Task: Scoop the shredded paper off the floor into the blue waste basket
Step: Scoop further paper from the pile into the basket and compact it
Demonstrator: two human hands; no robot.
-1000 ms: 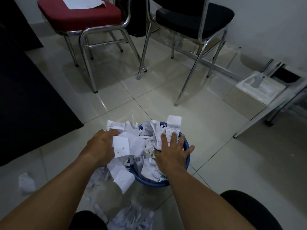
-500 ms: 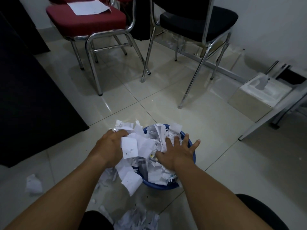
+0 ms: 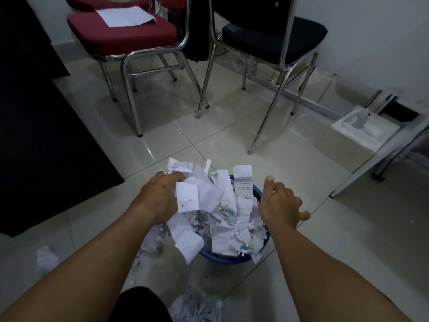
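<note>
The blue waste basket (image 3: 222, 258) stands on the tiled floor, heaped over its rim with shredded paper (image 3: 222, 212). My left hand (image 3: 160, 198) grips a bunch of the paper at the basket's left edge, strips hanging below it. My right hand (image 3: 279, 204) hovers at the basket's right edge with fingers loosely spread, holding nothing. More shreds (image 3: 195, 307) lie on the floor near my knee, some sit just left of the basket, and one crumpled piece (image 3: 46, 257) lies far left.
A red chair (image 3: 120, 31) with a sheet of paper on it and a black chair (image 3: 274, 36) stand behind the basket. A tissue box (image 3: 355, 138) sits at right beside a metal frame. A dark panel (image 3: 34, 135) fills the left side.
My right hand has lifted off the paper pile and moved to the basket's right edge. The left hand stays on its bunch of paper.
</note>
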